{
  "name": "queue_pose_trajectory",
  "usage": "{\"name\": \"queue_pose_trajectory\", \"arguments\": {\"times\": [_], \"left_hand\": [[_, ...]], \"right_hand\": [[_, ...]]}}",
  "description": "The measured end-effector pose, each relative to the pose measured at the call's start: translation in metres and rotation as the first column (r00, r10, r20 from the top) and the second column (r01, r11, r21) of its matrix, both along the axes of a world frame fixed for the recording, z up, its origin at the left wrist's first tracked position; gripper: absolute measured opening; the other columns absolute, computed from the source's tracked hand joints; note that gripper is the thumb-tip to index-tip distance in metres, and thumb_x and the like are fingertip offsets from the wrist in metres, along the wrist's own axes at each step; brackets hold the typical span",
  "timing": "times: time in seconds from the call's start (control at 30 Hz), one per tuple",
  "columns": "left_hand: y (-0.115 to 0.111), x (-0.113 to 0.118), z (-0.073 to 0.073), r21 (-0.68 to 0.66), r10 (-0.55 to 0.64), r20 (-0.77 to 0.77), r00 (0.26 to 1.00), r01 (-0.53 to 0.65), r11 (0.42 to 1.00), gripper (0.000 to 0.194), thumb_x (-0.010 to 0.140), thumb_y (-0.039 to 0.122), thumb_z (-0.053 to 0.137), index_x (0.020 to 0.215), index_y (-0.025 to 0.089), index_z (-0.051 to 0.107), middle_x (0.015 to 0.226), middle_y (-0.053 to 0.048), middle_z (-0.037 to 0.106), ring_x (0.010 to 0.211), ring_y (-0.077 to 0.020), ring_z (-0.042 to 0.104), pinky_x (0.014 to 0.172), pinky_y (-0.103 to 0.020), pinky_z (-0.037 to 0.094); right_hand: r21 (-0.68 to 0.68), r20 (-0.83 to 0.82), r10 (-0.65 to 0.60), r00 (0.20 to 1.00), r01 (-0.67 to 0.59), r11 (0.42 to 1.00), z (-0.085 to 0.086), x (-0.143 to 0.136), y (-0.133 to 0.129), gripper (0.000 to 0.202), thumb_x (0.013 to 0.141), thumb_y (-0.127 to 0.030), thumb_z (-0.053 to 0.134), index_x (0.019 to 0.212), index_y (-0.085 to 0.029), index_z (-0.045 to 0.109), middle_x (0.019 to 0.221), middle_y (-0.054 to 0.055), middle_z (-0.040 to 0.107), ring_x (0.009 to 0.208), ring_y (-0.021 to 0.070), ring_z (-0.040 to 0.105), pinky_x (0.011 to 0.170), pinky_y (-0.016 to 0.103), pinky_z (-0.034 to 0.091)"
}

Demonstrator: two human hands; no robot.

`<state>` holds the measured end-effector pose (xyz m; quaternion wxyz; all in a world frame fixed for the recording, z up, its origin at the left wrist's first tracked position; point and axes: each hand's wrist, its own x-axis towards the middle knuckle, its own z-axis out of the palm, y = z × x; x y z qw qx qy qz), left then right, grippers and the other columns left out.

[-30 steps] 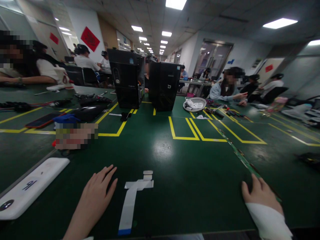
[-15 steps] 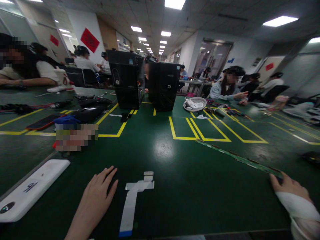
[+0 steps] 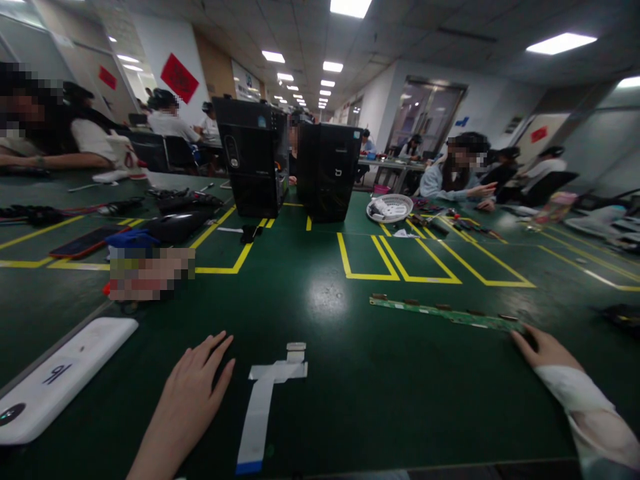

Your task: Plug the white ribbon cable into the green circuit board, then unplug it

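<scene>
A long, narrow green circuit board [image 3: 445,313] extends leftward from my right hand [image 3: 547,347], which grips its right end between thumb and fingers. My left hand [image 3: 197,380] rests palm down on the green table [image 3: 380,400], fingers spread, holding nothing. Just right of it lies a white flat ribbon cable [image 3: 257,417] with a blue end, bent near a small connector at the top.
At the left edge lies a white device [image 3: 65,380]. Two black computer towers [image 3: 255,160] [image 3: 330,173] stand at the back, beside a white basket [image 3: 390,209]. Yellow tape [image 3: 370,275] marks the tabletop. A blue item [image 3: 133,239] lies left. People sit around.
My right hand has moved left with the circuit board, whose left end has come nearer to me and which now lies more level across the view. My left hand has stayed in place.
</scene>
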<state>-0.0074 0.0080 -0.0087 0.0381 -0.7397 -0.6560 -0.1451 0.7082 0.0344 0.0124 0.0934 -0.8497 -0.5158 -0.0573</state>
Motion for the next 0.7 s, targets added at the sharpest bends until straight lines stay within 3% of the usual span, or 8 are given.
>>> {"name": "queue_pose_trajectory", "arguments": {"times": [0.1, 0.2, 0.37, 0.5, 0.7], "left_hand": [[0.0, 0.001, 0.0, 0.002, 0.003, -0.005, 1.0, -0.003, 1.0, 0.059, 0.092, 0.05, 0.033, 0.135, 0.015, 0.055, 0.142, -0.014, 0.053, 0.129, -0.0334, 0.051, 0.11, -0.056, 0.035], [0.001, 0.001, 0.0, 0.011, 0.002, -0.016, 1.0, -0.002, 1.0, 0.059, 0.092, 0.049, 0.032, 0.134, 0.014, 0.056, 0.141, -0.015, 0.054, 0.128, -0.0334, 0.051, 0.11, -0.056, 0.036], [0.001, 0.001, -0.001, 0.028, 0.001, -0.033, 0.999, 0.0, 1.0, 0.058, 0.093, 0.048, 0.033, 0.134, 0.015, 0.056, 0.141, -0.014, 0.054, 0.128, -0.0325, 0.052, 0.109, -0.055, 0.037], [0.001, 0.0, -0.002, 0.04, -0.009, -0.035, 0.999, 0.01, 0.999, 0.057, 0.093, 0.048, 0.033, 0.134, 0.015, 0.055, 0.141, -0.014, 0.054, 0.129, -0.0325, 0.051, 0.109, -0.055, 0.038], [0.0, 0.003, 0.001, 0.058, -0.018, -0.027, 0.999, 0.02, 0.998, 0.058, 0.093, 0.048, 0.033, 0.133, 0.014, 0.056, 0.14, -0.015, 0.055, 0.126, -0.0327, 0.054, 0.109, -0.055, 0.038]], "right_hand": [[-0.041, -0.072, 0.14, 0.988, -0.143, 0.989, -0.006, -0.021, 0.011, 0.052, 0.088, -0.035, 0.043, 0.125, -0.001, 0.055, 0.128, 0.026, 0.057, 0.125, 0.0302, 0.052, 0.109, 0.035, 0.036], [0.064, -0.029, 0.304, 0.952, -0.301, 0.951, -0.016, -0.05, 0.026, 0.048, 0.088, -0.038, 0.043, 0.12, -0.008, 0.059, 0.126, 0.021, 0.058, 0.122, 0.0302, 0.053, 0.108, 0.041, 0.038], [0.261, 0.124, 0.555, 0.822, -0.567, 0.781, -0.036, -0.118, 0.046, 0.053, 0.092, -0.052, 0.037, 0.107, -0.013, 0.07, 0.099, 0.017, 0.063, 0.095, 0.028, 0.064, 0.09, 0.044, 0.052], [0.284, 0.241, 0.583, 0.776, -0.631, 0.722, -0.043, -0.183, 0.045, 0.059, 0.096, -0.053, 0.033, 0.112, -0.009, 0.069, 0.102, 0.019, 0.061, 0.097, 0.0288, 0.061, 0.089, 0.045, 0.052], [0.232, 0.334, 0.551, 0.765, -0.633, 0.738, -0.039, -0.256, 0.036, 0.058, 0.097, -0.048, 0.035, 0.119, -0.004, 0.067, 0.107, 0.022, 0.06, 0.102, 0.0316, 0.058, 0.091, 0.045, 0.052]]}}
